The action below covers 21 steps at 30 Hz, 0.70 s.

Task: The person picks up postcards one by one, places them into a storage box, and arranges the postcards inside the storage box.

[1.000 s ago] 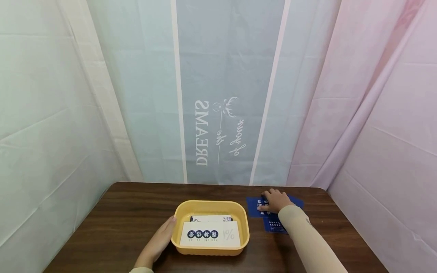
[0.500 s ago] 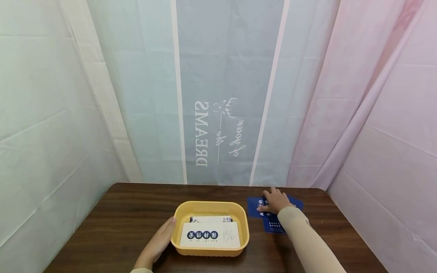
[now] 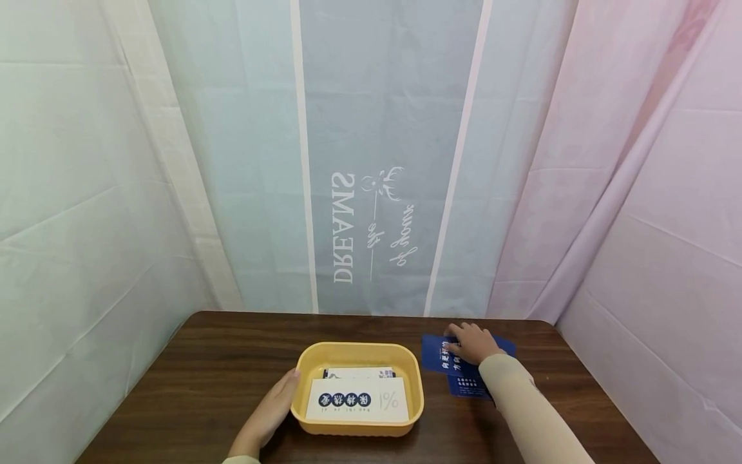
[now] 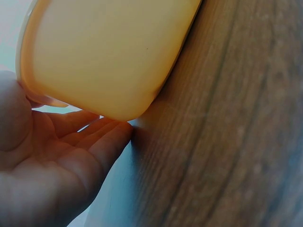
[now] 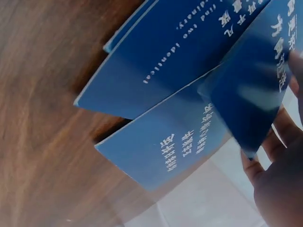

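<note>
My left hand (image 3: 269, 407) holds the left side of a yellow plastic tray (image 3: 357, 428), its thumb at the rim and its fingers along the outer wall, as the left wrist view shows. White printed cards (image 3: 348, 414) lie inside the tray, the top one marked with blue circles. To the right, my right hand (image 3: 476, 347) pinches a blue card (image 5: 248, 101) with white lettering, thumb on its upper face and fingers beneath. That card is tilted up off other blue cards (image 5: 156, 146), which overlap on the table. The hand hides part of the blue cards in the head view.
The dark wood table (image 3: 232, 361) has a rounded far edge. A pale curtain (image 3: 394, 129) with printed words hangs right behind it, and light cloth (image 3: 666, 277) encloses both sides.
My right hand's fingers have drawn in, and the upper blue card has shifted slightly right and shows more of its lettering. The left hand and tray stay put.
</note>
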Tool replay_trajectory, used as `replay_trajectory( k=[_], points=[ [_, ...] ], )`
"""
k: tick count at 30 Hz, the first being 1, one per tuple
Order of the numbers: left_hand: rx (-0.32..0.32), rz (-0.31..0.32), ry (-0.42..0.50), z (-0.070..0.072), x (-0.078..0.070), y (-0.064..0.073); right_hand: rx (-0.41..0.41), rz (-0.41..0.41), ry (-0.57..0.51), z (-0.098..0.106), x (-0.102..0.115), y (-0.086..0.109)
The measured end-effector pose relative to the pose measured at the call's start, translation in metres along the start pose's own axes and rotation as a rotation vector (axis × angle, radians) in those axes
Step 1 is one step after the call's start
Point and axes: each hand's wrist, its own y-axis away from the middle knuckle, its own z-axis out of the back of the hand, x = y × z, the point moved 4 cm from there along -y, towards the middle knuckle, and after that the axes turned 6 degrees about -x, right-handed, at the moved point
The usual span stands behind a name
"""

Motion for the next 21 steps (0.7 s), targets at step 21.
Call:
replay_trajectory(
  k=[21],
  points=[
    [-0.008, 0.021, -0.012, 0.000, 0.001, -0.001, -0.158, -0.116, -0.285, 0.022, -0.005, -0.006]
  ],
)
